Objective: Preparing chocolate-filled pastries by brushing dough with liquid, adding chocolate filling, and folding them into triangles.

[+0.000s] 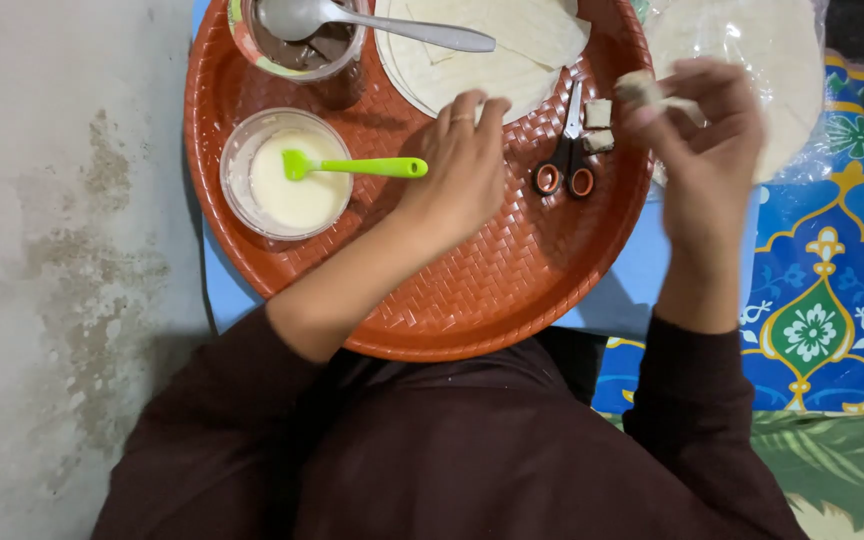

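Note:
My left hand (459,165) rests over the round orange woven tray (472,290), fingertips touching the near edge of a stack of pale thin wrappers (482,45); it grips nothing. My right hand (707,140) is raised at the tray's right rim, its fingers closed on a small rolled piece of wrapper (640,88). Between the hands lie small scissors with orange-ringed handles (567,150) and two small rolled pieces (598,125). Left of my left hand stands a clear bowl of white paste (292,175) with a green brush (352,166) lying across it.
A clear bowl of brown filling (302,45) with a metal spoon (372,25) stands at the tray's far left. A bag of more wrappers (772,60) lies right of the tray on a patterned blue mat (832,300). A grey stained floor (62,250) lies left.

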